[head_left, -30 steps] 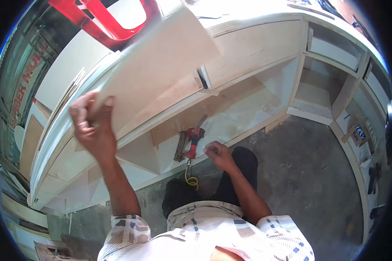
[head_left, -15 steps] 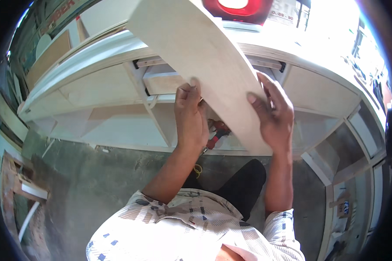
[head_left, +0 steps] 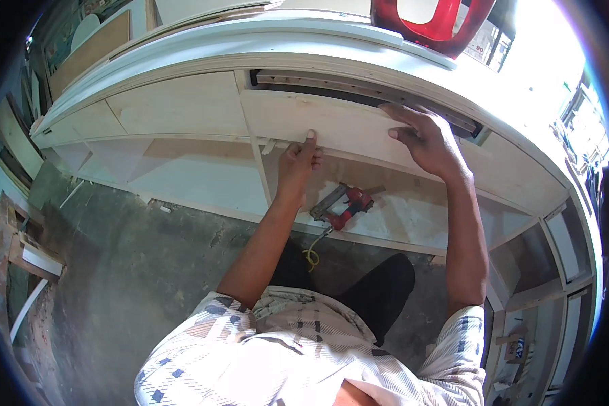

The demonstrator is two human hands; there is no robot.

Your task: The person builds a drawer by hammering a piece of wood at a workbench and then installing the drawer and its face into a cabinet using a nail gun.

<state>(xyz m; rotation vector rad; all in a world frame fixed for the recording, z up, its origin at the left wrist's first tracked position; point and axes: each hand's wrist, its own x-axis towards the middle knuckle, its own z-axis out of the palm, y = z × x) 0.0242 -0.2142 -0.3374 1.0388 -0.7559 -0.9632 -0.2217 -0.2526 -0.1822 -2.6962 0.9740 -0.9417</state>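
Observation:
A long pale plywood panel (head_left: 358, 126) stands across a drawer opening in the low cabinet. Its right part tilts downward, and a dark gap shows above its top edge. My left hand (head_left: 298, 168) pinches the lower edge, thumb on the face and fingers curled beneath. At the right part, my right hand (head_left: 432, 141) grips the top edge, with its thumb against the front. Below the panel, a red and black nail gun (head_left: 348, 204) lies on the cabinet's white lower shelf (head_left: 406, 220).
A yellow hose (head_left: 311, 254) runs from the nail gun toward my legs. On the white countertop (head_left: 271, 44) stands a red frame-like object (head_left: 423, 30). Other pale fronts (head_left: 176, 105) flank the opening. A wooden stand (head_left: 30, 254) is at the left on the concrete floor (head_left: 135, 271).
The panel has come down from above the countertop and turned lengthwise against the drawer opening. Both hands moved with it, the right one shifting to its top edge. The nail gun is now uncovered.

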